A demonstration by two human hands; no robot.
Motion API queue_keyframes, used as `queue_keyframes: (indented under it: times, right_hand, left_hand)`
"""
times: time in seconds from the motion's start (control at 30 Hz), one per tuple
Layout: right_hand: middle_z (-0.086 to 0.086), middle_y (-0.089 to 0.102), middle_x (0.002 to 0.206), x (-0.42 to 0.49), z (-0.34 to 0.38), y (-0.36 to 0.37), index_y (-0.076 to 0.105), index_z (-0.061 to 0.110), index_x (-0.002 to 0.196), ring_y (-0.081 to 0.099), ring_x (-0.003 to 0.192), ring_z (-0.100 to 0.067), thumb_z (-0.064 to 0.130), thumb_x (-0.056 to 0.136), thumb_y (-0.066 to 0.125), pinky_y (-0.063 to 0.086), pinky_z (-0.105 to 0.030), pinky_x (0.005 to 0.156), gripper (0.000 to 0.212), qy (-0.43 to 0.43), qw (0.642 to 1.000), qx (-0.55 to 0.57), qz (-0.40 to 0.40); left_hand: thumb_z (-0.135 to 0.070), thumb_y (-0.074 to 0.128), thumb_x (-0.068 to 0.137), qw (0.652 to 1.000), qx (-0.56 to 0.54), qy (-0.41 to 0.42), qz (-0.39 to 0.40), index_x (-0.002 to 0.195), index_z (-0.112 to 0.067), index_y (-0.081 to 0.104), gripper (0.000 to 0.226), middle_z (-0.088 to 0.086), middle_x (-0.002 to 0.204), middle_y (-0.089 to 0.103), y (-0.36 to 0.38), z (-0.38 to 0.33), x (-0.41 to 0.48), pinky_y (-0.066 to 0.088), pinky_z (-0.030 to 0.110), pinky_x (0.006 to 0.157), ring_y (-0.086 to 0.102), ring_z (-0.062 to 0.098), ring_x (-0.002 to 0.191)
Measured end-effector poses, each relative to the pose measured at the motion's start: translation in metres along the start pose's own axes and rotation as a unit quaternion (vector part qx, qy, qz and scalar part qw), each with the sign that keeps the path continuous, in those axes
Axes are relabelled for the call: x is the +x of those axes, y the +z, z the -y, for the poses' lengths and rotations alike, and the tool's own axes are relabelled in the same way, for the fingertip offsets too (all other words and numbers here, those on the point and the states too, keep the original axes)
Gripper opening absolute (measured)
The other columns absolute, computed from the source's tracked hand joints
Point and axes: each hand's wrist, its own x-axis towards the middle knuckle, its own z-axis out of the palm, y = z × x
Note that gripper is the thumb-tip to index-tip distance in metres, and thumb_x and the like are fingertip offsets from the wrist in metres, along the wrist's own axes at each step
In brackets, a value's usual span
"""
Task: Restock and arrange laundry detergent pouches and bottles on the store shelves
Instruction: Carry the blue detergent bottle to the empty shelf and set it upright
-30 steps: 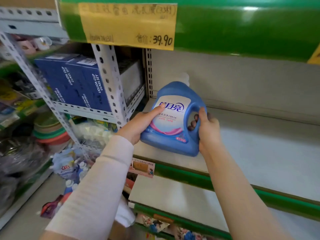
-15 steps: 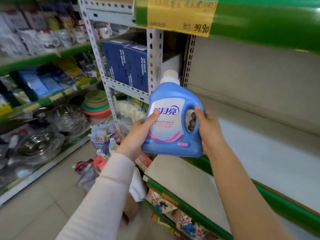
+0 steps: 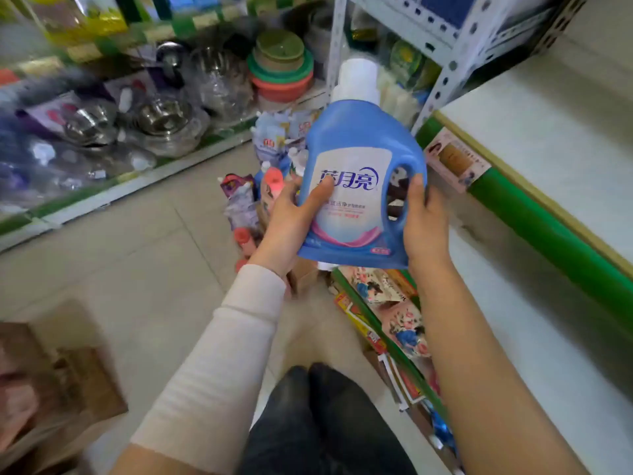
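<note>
Legs [image 3: 318,423] in dark trousers fill the bottom centre of the frame, seen from above, with a blurred cardboard box [image 3: 68,371] on the tiled floor [image 3: 164,255] at lower left. Two forearms reach up from the bottom edge, the left one in a pale sleeve [image 3: 219,337], the right one bare. Between them, at frame centre, a blue detergent bottle [image 3: 359,200] is held in the air above the floor. The left hand [image 3: 291,217] cups its lower left side, thumb across the white label and fingers curled behind. The right hand [image 3: 424,224] grips the moulded handle on the bottle's right side, thumb on the front and fingers wrapped round the back. The bottle's long axis runs nearly straight up the frame, with the white cap [image 3: 358,80] toward the top and the label facing the viewer. The bare white shelf [image 3: 548,138] with a green front edge lies to the right of the bottle, so the right hand, on the handle, is the nearer one to it; placing the bottle would probably mean carrying it rightward and upward in the frame while keeping it upright. Just behind the bottle, a heap of pouches and small bottles [image 3: 270,145] sits on the floor. Farther off, steel bowls [image 3: 161,118] and stacked plastic tubs [image 3: 281,70] fill the blurred shelving at upper left, and a perforated metal rack [image 3: 445,46] stands at the upper right.
</note>
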Motion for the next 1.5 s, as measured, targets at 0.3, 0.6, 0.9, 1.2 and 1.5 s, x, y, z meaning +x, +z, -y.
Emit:
queue_keyframes:
  times: [0.3, 0.6, 0.9, 1.2, 1.5]
  right_hand:
    - [-0.005, 0.058, 0.110, -0.054, -0.065, 0.071, 0.053, 0.002, 0.122, 0.053, 0.100, -0.014, 0.028, 0.101, 0.036, 0.041, -0.020, 0.076, 0.037, 0.057, 0.982, -0.041, 0.177]
    - [0.003, 0.056, 0.083, -0.102, -0.052, 0.134, 0.048, 0.005, 0.103, 0.054, 0.059, 0.020, 0.015, 0.101, 0.035, 0.036, -0.001, 0.055, 0.016, 0.039, 0.926, -0.050, 0.372]
    - [0.006, 0.060, 0.082, -0.193, -0.020, 0.225, 0.055, 0.009, 0.101, 0.062, 0.077, -0.005, 0.027, 0.100, 0.040, 0.051, -0.029, 0.082, 0.024, -0.075, 0.865, -0.068, 0.492]
    - [0.005, 0.062, 0.083, -0.297, -0.006, 0.289, 0.051, 0.024, 0.086, 0.061, 0.067, -0.009, 0.023, 0.101, 0.037, 0.050, -0.030, 0.067, 0.021, -0.056, 0.805, -0.014, 0.591]
    - [0.004, 0.065, 0.089, -0.350, 0.027, 0.357, 0.052, 0.025, 0.087, 0.062, 0.081, -0.022, 0.032, 0.099, 0.040, 0.051, -0.049, 0.087, 0.018, -0.098, 0.725, -0.032, 0.681]
  left_hand:
    - [-0.026, 0.058, 0.091, 0.980, -0.021, -0.064, -0.188, 0.095, -0.016, 0.061, 0.011, 0.000, 0.091, 0.069, -0.078, 0.063, -0.055, 0.053, 0.021, 0.069, 0.067, 0.006, 0.073]
    - [-0.027, 0.056, 0.092, 0.925, -0.101, -0.060, -0.360, 0.107, -0.010, 0.057, 0.023, 0.006, 0.098, 0.069, -0.135, 0.082, -0.113, 0.056, 0.022, 0.069, 0.067, 0.013, 0.080]
    - [-0.029, 0.062, 0.088, 0.857, -0.146, 0.010, -0.494, 0.104, -0.009, 0.057, 0.026, 0.005, 0.094, 0.068, -0.228, 0.065, -0.183, 0.054, 0.021, 0.067, 0.065, 0.009, 0.074]
    - [-0.041, 0.069, 0.077, 0.798, -0.170, 0.036, -0.577, 0.106, -0.014, 0.059, 0.041, 0.009, 0.107, 0.068, -0.308, 0.062, -0.255, 0.055, 0.031, 0.080, 0.066, 0.019, 0.089]
    - [-0.031, 0.065, 0.086, 0.726, -0.185, 0.065, -0.659, 0.112, -0.012, 0.055, 0.034, 0.007, 0.111, 0.066, -0.365, 0.040, -0.279, 0.054, 0.020, 0.065, 0.067, 0.010, 0.081]
